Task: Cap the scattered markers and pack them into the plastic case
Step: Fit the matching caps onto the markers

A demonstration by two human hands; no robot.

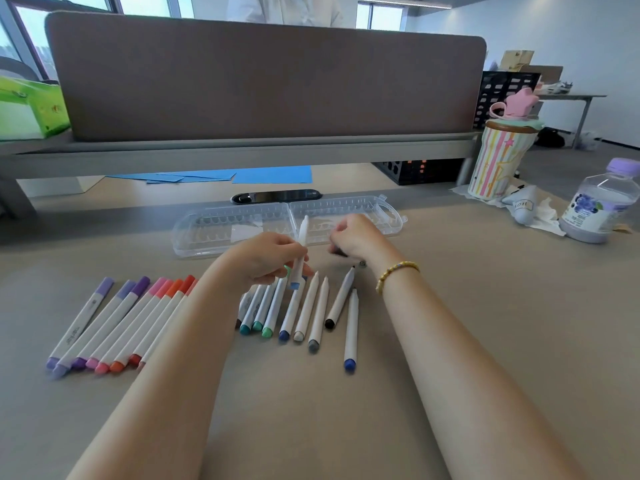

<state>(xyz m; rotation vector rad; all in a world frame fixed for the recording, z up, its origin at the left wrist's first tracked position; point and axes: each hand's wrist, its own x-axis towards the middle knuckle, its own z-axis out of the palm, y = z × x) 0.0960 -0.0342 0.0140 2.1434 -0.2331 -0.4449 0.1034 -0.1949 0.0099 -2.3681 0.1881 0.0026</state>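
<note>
My left hand [268,258] grips an uncapped white marker [300,247] upright, its tip pointing away from me. My right hand [353,235] is curled over something small and dark on the table, blurred and hard to identify. The clear plastic case [214,230] lies open and flat just beyond both hands. Several capped markers in purple, pink and orange [114,323] lie in a row at the left. Several uncapped white markers [304,310] lie in a loose row under my hands, one with a blue end [350,329] at the right.
A striped cup with a pink star lid [502,157], a purple-capped bottle [599,202] and a small tube on tissue [524,206] stand at the right. A dark phone [277,196] and blue paper [270,174] lie beyond the case, under a shelf with a brown divider.
</note>
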